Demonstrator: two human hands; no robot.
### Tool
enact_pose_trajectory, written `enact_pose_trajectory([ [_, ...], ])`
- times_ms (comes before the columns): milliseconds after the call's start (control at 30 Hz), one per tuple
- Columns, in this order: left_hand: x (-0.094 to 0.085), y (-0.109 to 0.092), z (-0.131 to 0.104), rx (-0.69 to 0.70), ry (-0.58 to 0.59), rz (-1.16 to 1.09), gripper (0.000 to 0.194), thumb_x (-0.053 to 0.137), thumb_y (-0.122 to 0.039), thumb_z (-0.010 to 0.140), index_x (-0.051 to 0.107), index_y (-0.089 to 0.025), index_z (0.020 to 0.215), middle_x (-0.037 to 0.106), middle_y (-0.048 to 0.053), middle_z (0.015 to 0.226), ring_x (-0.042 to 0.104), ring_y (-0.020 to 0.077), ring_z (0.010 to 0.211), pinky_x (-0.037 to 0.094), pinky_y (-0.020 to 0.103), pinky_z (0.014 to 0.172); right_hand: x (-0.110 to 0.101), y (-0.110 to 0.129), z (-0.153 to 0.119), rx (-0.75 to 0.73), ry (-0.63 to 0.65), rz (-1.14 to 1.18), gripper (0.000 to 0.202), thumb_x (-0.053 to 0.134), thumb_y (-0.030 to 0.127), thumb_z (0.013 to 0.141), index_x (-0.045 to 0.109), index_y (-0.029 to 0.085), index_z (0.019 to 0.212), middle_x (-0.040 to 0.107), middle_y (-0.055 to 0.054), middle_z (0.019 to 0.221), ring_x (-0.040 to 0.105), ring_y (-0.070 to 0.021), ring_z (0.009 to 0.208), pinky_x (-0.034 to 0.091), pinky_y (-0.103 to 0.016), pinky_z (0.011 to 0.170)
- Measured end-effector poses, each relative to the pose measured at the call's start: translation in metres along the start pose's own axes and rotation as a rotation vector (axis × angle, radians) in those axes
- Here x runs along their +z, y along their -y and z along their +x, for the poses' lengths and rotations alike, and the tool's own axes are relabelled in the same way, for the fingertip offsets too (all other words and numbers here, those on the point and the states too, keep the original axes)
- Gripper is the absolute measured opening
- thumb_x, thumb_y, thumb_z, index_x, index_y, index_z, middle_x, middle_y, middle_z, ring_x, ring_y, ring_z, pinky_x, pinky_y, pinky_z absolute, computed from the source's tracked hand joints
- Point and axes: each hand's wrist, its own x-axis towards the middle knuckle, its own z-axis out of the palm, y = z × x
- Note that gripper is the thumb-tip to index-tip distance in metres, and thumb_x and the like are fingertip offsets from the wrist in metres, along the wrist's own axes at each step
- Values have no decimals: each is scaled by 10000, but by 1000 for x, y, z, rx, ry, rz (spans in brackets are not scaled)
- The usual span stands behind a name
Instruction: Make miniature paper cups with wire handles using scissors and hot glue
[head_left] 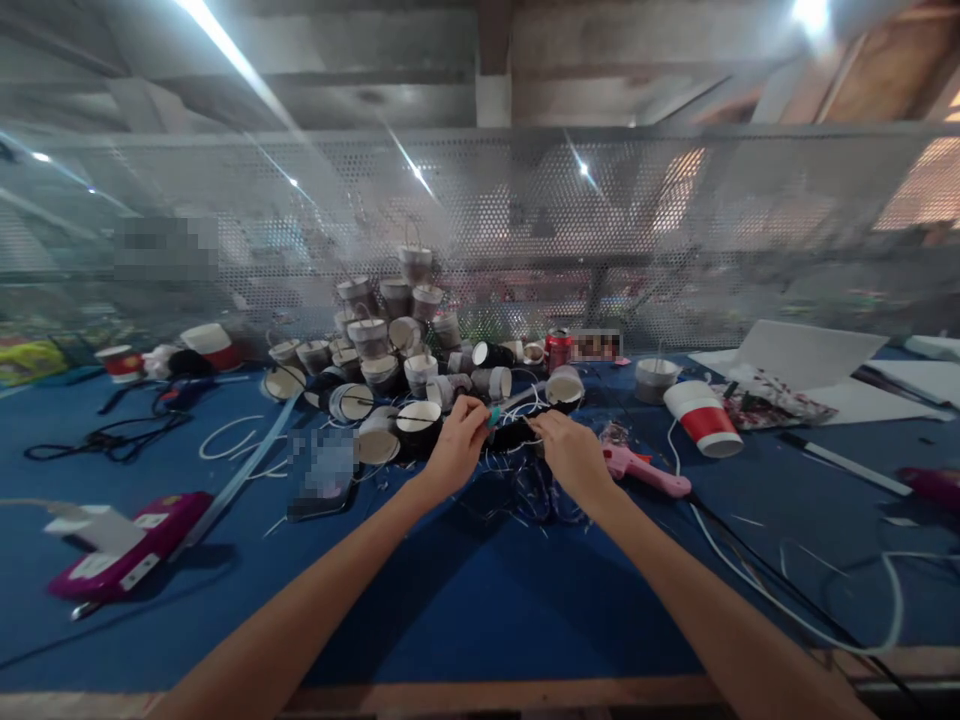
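Observation:
Fingers pinched together, my left hand (pixel 459 445) holds a small teal-tipped item (pixel 493 415) above the middle of the blue table. Just right of it, my right hand (pixel 568 452) is closed at the end of a dark, black piece (pixel 514 434) that lies between both hands. What its fingertips grip is too small to make out. Behind and to the left stand several small grey-wrapped cups (pixel 371 338), stacked in a pile, some on their sides with wire handles. A pink glue gun (pixel 646 470) lies beside my right hand.
On the left are a purple power strip (pixel 131 548) and a phone (pixel 322 490). A red can (pixel 558 350) stands behind my hands. To the right lie a red-and-white cup (pixel 703 418), papers (pixel 810 360) and a white cable (pixel 750 580). A mesh screen (pixel 480 220) rises behind.

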Motion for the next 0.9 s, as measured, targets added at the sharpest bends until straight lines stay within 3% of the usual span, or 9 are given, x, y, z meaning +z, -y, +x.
enact_pose_trajectory([
  [133, 7, 2, 2, -7, 101, 101, 150, 367, -110, 862, 499, -162, 813, 474, 49, 876, 474, 137, 770, 437, 288, 735, 2, -6, 2, 8, 103, -82, 208, 409, 207, 883, 603, 172, 949, 634, -64, 936, 586, -189, 833, 407, -277, 719],
  [200, 10, 1, 7, -30, 153, 149, 160, 371, -96, 851, 510, -163, 811, 485, 45, 858, 483, 141, 762, 447, 295, 727, 2, -11, 0, 18, 94, -134, 209, 506, 207, 832, 576, 144, 1018, 608, -100, 997, 560, -224, 908, 414, -309, 760],
  [333, 12, -3, 23, -75, 202, 152, 146, 393, -100, 841, 515, -159, 787, 489, 46, 846, 501, 138, 755, 462, 286, 727, -6, -17, -16, 90, -93, -216, 484, 658, 214, 708, 489, 74, 1139, 508, -200, 1152, 475, -318, 1035, 399, -417, 845],
  [433, 11, -1, 32, -102, 205, 134, 132, 421, -109, 828, 500, -162, 736, 489, 41, 817, 511, 142, 759, 464, 300, 756, -13, -11, -39, 19, -318, -236, 398, 572, 256, 779, 473, 86, 1125, 469, -217, 1160, 420, -344, 1093, 354, -479, 901],
  [500, 11, 1, 35, -131, 199, 114, 150, 433, -118, 821, 477, -168, 687, 490, 37, 799, 518, 146, 767, 461, 310, 772, -13, -2, -52, -8, -377, -209, 325, 479, 257, 831, 461, 103, 1118, 456, -214, 1146, 437, -323, 1073, 358, -474, 897],
  [567, 10, 2, 37, -170, 198, 79, 182, 428, -130, 822, 450, -175, 646, 489, 33, 787, 521, 146, 767, 458, 308, 772, -8, 8, -60, 38, -303, -137, 303, 456, 293, 834, 468, 109, 1074, 480, -200, 1075, 471, -307, 1020, 395, -449, 854],
  [700, 10, 0, 40, -214, 232, 24, 204, 424, -142, 813, 429, -182, 612, 476, 21, 745, 518, 148, 755, 453, 294, 757, 3, 23, -50, 290, 69, -95, 346, 531, 344, 738, 512, 67, 945, 536, -201, 929, 534, -319, 904, 432, -427, 766],
  [900, 12, -2, 44, -224, 241, -12, 213, 421, -152, 791, 433, -186, 581, 467, 19, 712, 514, 152, 726, 462, 288, 734, 5, 32, -19, 432, 276, -59, 531, 654, 219, 557, 491, -6, 1009, 582, -222, 909, 600, -334, 891, 455, -380, 728],
])
